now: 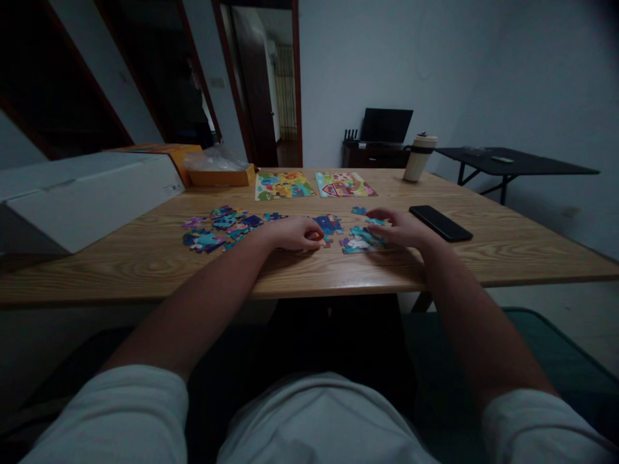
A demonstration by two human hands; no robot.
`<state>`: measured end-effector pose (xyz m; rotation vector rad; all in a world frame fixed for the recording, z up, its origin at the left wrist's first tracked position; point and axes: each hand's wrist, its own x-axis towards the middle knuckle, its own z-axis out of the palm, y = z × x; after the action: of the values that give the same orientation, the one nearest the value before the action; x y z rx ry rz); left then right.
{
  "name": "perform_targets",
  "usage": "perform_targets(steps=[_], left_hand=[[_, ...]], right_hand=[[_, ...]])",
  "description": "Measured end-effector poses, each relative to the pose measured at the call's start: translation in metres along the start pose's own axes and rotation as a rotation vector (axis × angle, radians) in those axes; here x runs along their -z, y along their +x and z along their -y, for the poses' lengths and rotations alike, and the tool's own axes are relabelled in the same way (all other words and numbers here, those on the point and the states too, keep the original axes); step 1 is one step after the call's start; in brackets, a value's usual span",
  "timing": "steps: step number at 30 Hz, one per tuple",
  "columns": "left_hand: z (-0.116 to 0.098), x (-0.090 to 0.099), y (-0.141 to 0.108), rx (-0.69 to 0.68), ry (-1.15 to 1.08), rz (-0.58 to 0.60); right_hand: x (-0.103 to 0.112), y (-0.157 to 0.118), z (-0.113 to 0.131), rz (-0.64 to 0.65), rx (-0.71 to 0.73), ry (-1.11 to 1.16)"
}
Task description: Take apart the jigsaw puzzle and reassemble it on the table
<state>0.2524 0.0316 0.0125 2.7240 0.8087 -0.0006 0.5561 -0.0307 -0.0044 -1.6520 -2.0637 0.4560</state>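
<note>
My left hand (pixel 298 233) rests low over the table with thumb and fingertips curled together. A bit of orange shows by those fingertips, too small and dim to name. Just beyond it lies a joined dark blue patch of puzzle (pixel 329 224). My right hand (pixel 397 228) has a teal puzzle piece (pixel 376 221) between thumb and forefinger. Under and left of that hand is a joined teal and white puzzle section (pixel 362 240). One loose blue piece (pixel 358 211) lies behind it. A heap of mixed puzzle pieces (pixel 213 235) spreads left of my left hand, partly hidden by my forearm.
Two colourful picture boards (pixel 285 185) lie at the table's far side. A black phone (pixel 440 223) is right of my right hand, with a cream tumbler (pixel 420 158) behind. At left stand a white box (pixel 97 196) and an orange box (pixel 220 176) holding clear plastic.
</note>
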Motion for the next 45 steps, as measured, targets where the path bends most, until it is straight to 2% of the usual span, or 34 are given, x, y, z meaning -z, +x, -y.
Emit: perform_targets(steps=[2,6,9,14,22,29,35,45], left_hand=[[0.002,-0.002,0.001,0.002,0.008,-0.014],[0.007,-0.007,0.004,-0.03,0.043,-0.07],[0.007,-0.01,0.007,-0.085,0.06,-0.104],[0.002,-0.011,0.009,-0.104,0.067,-0.126],[-0.002,-0.011,0.011,-0.034,0.083,-0.104],[-0.003,-0.012,0.011,-0.01,0.105,-0.111],[-0.001,-0.011,0.011,-0.008,0.09,-0.09],[0.007,-0.012,0.014,0.013,0.046,-0.068]], right_hand=[[-0.001,-0.001,0.001,0.022,0.001,-0.023],[-0.007,0.001,-0.003,0.173,0.045,-0.082],[-0.01,0.003,-0.008,0.2,0.049,-0.092],[-0.011,0.002,-0.009,0.177,0.056,-0.109],[-0.012,0.003,-0.004,0.148,0.067,-0.131],[-0.018,0.01,-0.005,0.179,0.109,-0.11],[-0.019,0.01,-0.002,0.137,0.217,-0.137],[-0.021,0.013,-0.003,0.144,0.269,-0.098]])
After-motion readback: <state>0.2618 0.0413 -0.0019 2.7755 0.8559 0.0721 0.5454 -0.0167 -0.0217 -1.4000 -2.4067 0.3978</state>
